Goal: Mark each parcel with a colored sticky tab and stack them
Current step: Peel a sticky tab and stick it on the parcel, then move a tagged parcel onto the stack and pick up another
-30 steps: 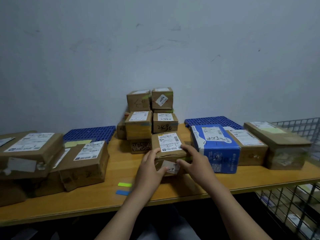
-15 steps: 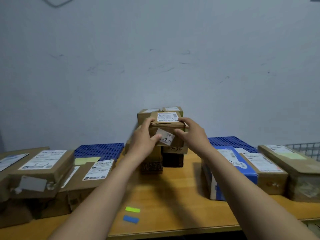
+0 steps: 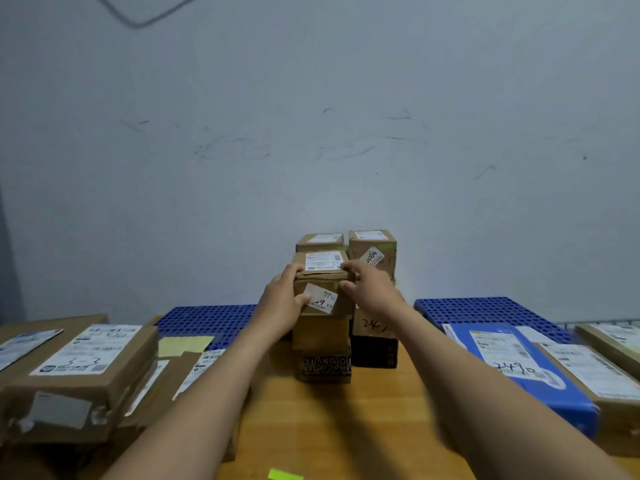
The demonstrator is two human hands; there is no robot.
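small parcel [image 3: 320,282], on the wooden table [image 3: 346,427] a second ago, now sits atop the front column of the stack [image 3: 320,336] by the wall, clamped between a person's two hands. from left: large flat cardboard boxes [image 3: 86,368] with crumpled tape and white shipping labels; a pale yellow note [image 3: 183,344] against a blue perforated plastic mat [image 3: 211,320]; the left hand [image 3: 282,303], thumb on the parcel's front label, fingers curled round its left side; a lime green tab [image 3: 284,474] loose at the near table edge; the right hand [image 3: 369,289], gripping the parcel's upper right corner; a glossy blue parcel [image 3: 519,372] marked 2490; a flat brown box [image 3: 588,372]. the lift suggests this parcel's stacking is nearly done, with only the release left. no coloured tab shows on its visible faces, so whether it was marked cannot be told. the parcel is a squat, matte, creased carton; low in the column sits a dark patterned box [image 3: 325,367].
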